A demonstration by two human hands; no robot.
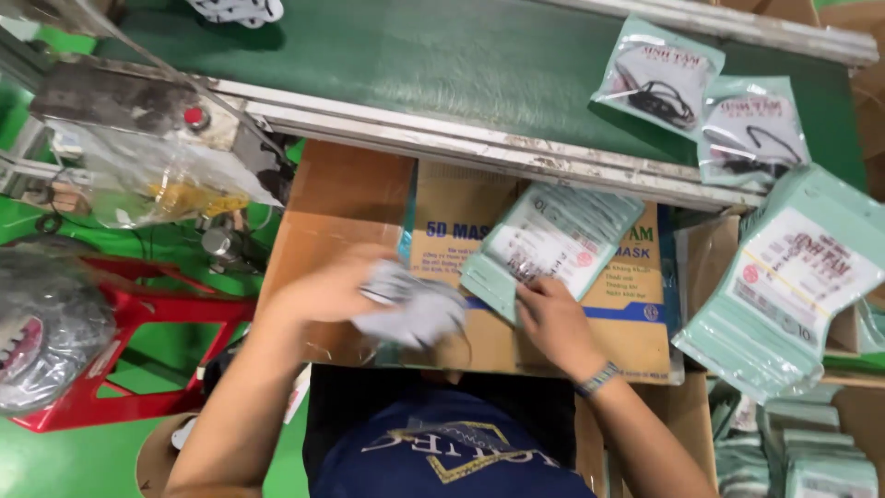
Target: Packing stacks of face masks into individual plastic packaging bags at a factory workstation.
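My right hand (556,323) grips the lower corner of a pale green flat pouch (551,242), tilted over a brown cardboard box (636,323) in front of me. My left hand (327,290) is blurred and holds a bunch of grey-white masks (415,309) just left of the pouch. Both hands are above the box, close together.
A green conveyor belt (442,65) runs across the top with two filled mask pouches (705,101) on it. A stack of green pouches (784,277) leans at the right, more lie below it. A red frame (138,314) and plastic bags stand at the left on a green floor.
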